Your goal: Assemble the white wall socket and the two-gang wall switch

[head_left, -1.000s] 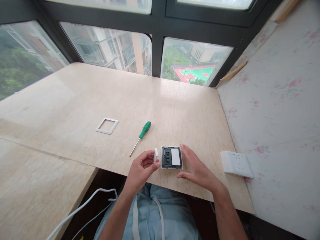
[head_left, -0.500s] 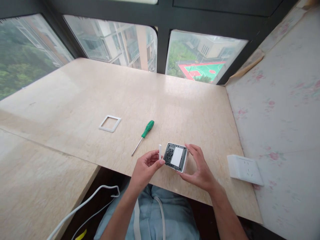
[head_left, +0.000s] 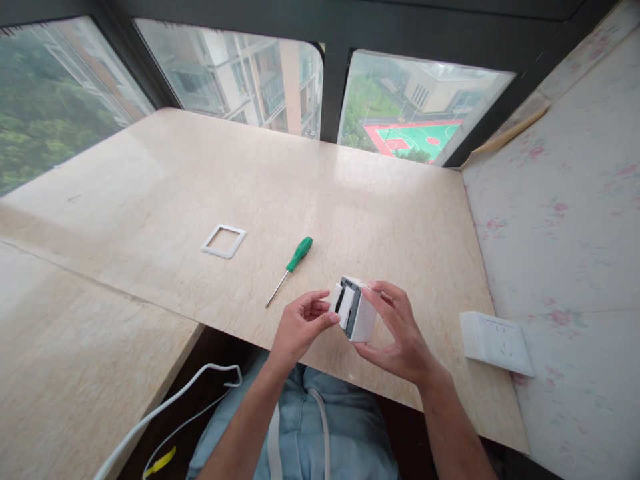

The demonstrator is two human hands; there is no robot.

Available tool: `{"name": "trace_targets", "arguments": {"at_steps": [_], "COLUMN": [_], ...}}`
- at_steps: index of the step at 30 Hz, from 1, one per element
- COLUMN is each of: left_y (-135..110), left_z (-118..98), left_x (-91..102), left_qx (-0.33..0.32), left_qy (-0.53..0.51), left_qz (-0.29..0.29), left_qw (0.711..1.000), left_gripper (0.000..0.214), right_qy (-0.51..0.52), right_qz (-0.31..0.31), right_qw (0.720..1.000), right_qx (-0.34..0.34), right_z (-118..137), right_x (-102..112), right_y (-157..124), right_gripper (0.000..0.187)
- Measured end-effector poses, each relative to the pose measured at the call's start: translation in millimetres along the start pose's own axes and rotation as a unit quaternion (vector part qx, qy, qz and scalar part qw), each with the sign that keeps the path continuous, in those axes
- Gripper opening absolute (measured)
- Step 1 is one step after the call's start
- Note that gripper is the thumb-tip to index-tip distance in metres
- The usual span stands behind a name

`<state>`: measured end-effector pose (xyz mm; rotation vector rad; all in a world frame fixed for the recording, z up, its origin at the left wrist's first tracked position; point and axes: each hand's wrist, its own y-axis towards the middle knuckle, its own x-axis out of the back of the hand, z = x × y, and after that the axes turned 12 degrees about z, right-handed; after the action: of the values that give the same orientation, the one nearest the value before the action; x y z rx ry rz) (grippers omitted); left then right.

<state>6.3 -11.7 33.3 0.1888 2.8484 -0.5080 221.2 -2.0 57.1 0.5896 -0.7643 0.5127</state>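
Observation:
Gripped by its top and bottom edges, a white wall switch [head_left: 364, 319] with a dark grey inner face is held up in my right hand [head_left: 400, 330], its face turned to the left. One white rocker plate [head_left: 346, 307] sits on that face. Between the thumb and fingers of my left hand [head_left: 305, 323] is a second white rocker plate [head_left: 335, 298], close against the uncovered half of the switch; whether it is seated I cannot tell. A screwdriver [head_left: 301, 253] with a green handle lies on the counter beyond my left hand.
On the stone counter [head_left: 240, 173] a white square frame [head_left: 207, 250] lies to the left of the screwdriver. A white socket box [head_left: 496, 340] is at the wall on the right. A white cable [head_left: 165, 405] hangs below the counter edge.
My left hand has brought the loose rocker plate right up to the switch. My right hand has turned the switch so its face points further left and its white side shows.

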Motion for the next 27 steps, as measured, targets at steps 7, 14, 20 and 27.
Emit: {"name": "trace_targets", "arguments": {"at_steps": [7, 14, 20, 27], "left_y": [2.0, 1.6, 0.0, -2.5], "left_z": [4.9, 6.3, 4.7, 3.9], "left_x": [3.2, 1.2, -0.9, -2.3], "left_qx": [0.001, -0.02, -0.053, -0.07], "left_qy": [-0.046, -0.05, -0.02, 0.056], "left_qz": [0.004, 0.004, 0.019, 0.014], "left_qw": [0.999, 0.999, 0.998, 0.996], "left_gripper": [0.053, 0.047, 0.04, 0.035], "right_qy": [0.015, 0.016, 0.024, 0.02], "right_qz": [-0.02, -0.037, -0.039, -0.044], "right_qw": [0.999, 0.999, 0.999, 0.999], "right_qx": [0.021, 0.012, -0.005, -0.011], "right_z": [7.2, 8.2, 7.5, 6.8], "right_x": [0.8, -1.3, -3.5, -6.1], "right_y": [6.8, 8.5, 6.9, 6.1], "right_gripper": [0.088, 0.087, 0.086, 0.085]}}
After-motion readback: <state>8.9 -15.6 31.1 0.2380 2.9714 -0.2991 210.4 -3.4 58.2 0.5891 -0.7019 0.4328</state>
